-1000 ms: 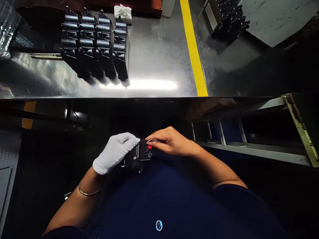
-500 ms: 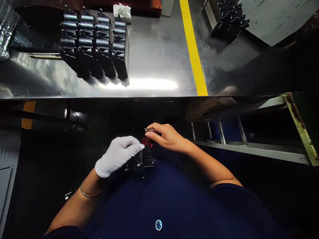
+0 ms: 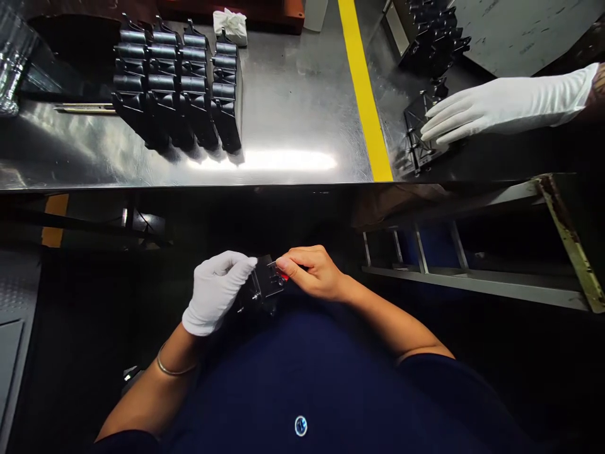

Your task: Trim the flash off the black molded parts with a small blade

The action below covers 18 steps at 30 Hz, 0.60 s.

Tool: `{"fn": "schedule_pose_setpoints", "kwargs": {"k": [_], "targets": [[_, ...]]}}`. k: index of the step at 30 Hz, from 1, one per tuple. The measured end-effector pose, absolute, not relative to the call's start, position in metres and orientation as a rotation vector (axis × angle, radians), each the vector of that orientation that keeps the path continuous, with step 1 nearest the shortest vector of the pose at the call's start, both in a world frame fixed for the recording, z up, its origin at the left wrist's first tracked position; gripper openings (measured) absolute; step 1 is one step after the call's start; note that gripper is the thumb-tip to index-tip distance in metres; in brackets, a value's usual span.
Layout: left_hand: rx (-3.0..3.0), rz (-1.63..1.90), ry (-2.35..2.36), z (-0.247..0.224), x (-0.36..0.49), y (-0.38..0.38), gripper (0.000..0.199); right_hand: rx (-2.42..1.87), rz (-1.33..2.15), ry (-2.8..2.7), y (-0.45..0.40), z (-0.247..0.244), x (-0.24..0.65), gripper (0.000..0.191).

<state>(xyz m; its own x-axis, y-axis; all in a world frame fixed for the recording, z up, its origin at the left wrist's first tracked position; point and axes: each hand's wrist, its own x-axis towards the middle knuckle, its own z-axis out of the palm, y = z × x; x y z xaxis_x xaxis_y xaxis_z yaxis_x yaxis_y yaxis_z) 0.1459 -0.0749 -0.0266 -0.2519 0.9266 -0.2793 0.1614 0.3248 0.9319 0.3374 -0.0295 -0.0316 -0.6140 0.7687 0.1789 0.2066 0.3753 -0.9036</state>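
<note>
My left hand [image 3: 215,290], in a white glove, pinches the left side of a small black part [image 3: 265,280] held in front of my body. Bare and closed, my right hand [image 3: 314,271] is at the part's right side, with a thin metal tool [image 3: 273,263] between thumb and fingers, its tip over the part. Something red shows just below the right fingertips. The part's lower portion is lost against my dark shirt.
On the metal table [image 3: 293,113] stand rows of black parts [image 3: 165,82] and a crumpled white cloth [image 3: 230,26]. Right of the yellow stripe [image 3: 363,88], another person's gloved hand [image 3: 501,110] touches a black part [image 3: 418,132]. A metal ladder-like frame [image 3: 472,284] is at right.
Another person's gloved hand has come in from the right with a black part under it. My right hand has moved slightly down, and the part I hold has turned and risen a little.
</note>
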Motion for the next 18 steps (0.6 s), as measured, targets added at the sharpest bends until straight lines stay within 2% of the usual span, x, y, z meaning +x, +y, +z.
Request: {"fn": "schedule_pose_setpoints", "kwargs": {"k": [5,11,13,18], "targets": [[0.962,1.007,1.667,-0.025,0.147,-0.075,0.025,-0.759,1.244,-2.122,-0.027,-0.029,0.340,0.039],[0.928,0.997,1.641,-0.020,0.150,-0.075,0.026,-0.588,1.696,-1.987,-0.018,-0.027,0.346,0.046],[0.929,1.035,1.652,-0.019,0.150,-0.074,0.025,-0.612,1.628,-1.926,-0.018,-0.026,0.347,0.043],[0.913,1.066,1.671,-0.022,0.148,-0.073,0.025,-0.646,1.165,-2.051,-0.022,-0.026,0.343,0.036]]}}
